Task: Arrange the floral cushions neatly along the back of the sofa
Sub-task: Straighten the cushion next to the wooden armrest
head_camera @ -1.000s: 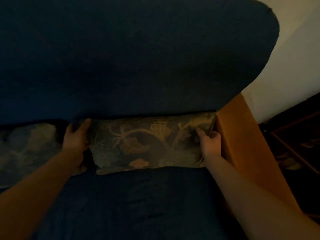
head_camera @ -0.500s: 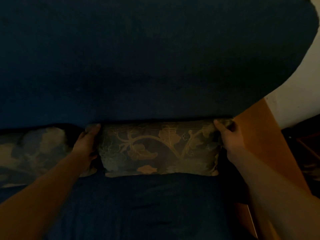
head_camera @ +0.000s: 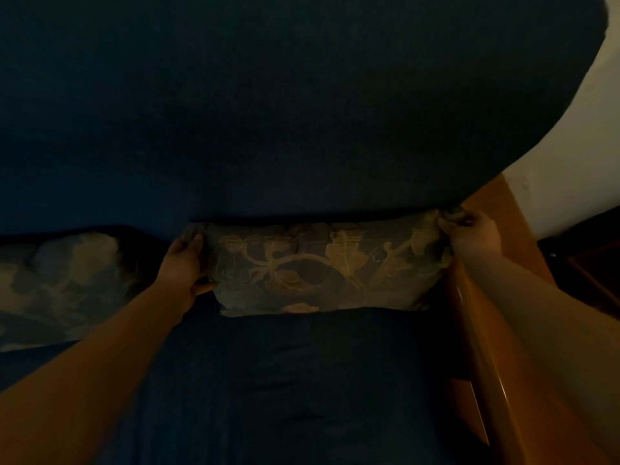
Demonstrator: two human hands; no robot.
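Dim light covers the dark blue sofa (head_camera: 302,112). One floral cushion (head_camera: 322,266) stands against its back, beside the wooden armrest (head_camera: 496,313). My left hand (head_camera: 184,266) grips its left end, my right hand (head_camera: 473,229) pinches its top right corner. Another floral cushion (head_camera: 63,283) lies further left.

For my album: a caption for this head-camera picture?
Left hand and right hand grip a floral cushion against the sofa back.
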